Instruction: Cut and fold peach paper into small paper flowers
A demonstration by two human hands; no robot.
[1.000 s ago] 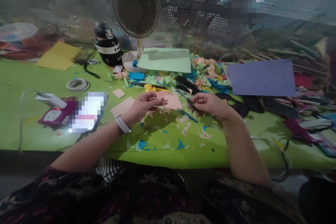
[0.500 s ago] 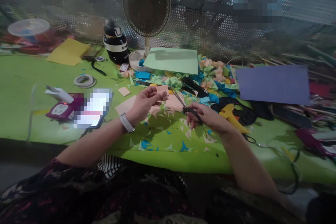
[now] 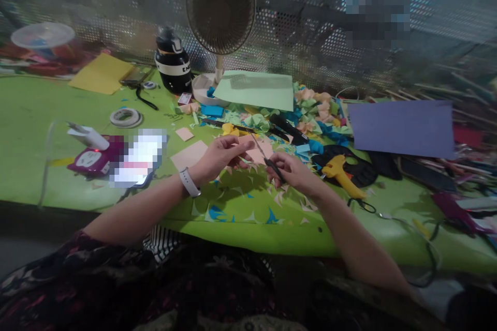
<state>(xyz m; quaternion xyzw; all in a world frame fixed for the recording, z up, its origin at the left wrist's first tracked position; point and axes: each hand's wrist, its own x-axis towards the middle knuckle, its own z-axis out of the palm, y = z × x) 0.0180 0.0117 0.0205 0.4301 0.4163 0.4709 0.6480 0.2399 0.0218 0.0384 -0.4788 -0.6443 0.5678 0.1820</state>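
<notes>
Between thumb and fingers, my left hand (image 3: 223,158) pinches a small piece of peach paper (image 3: 245,139) above the table. My right hand (image 3: 289,169) is closed around the dark handles of a pair of scissors (image 3: 274,165). The blades point up and left, and their tips are at the right side of the paper; whether they touch it I cannot tell. Beneath the hands lie more peach paper and many small peach, blue and green offcuts (image 3: 272,215). A peach sheet (image 3: 190,156) and a small peach square (image 3: 185,134) rest left of my left hand.
A phone (image 3: 140,159), a purple owl-like device (image 3: 91,159) and a tape roll (image 3: 126,118) lie at left. Behind stand a black bottle (image 3: 173,70) and a fan (image 3: 221,5). A yellow glue gun (image 3: 344,176) with its cord and a purple sheet (image 3: 404,126) are at right.
My right hand has moved left with the scissors, bringing the blades to the peach paper. My left hand has shifted slightly right and down and still holds the paper.
</notes>
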